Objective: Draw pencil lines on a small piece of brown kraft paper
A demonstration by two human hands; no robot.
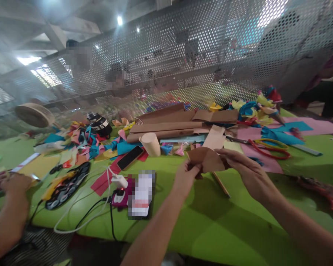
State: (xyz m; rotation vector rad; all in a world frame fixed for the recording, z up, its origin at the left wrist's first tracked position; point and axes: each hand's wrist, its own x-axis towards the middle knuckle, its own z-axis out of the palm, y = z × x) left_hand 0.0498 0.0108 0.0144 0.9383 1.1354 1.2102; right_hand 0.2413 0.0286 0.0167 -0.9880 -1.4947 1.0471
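A piece of brown paper (207, 158), partly folded, is held above the green table (216, 221) between both hands. My left hand (186, 177) pinches its lower left corner with the fingers closed. My right hand (244, 166) grips its right edge, fingers curled over the paper. A thin brown strip (221, 184) lies on the table just below the paper.
A rolled paper cone (151, 143), a black phone (130, 157), brown paper sheets (169, 125), coloured paper scraps (83, 144), red-and-yellow scissors (269, 147) and a charger with cables (119, 181) lie around. Another person's hand (13, 184) works at the left. A perforated metal screen (183, 55) stands behind.
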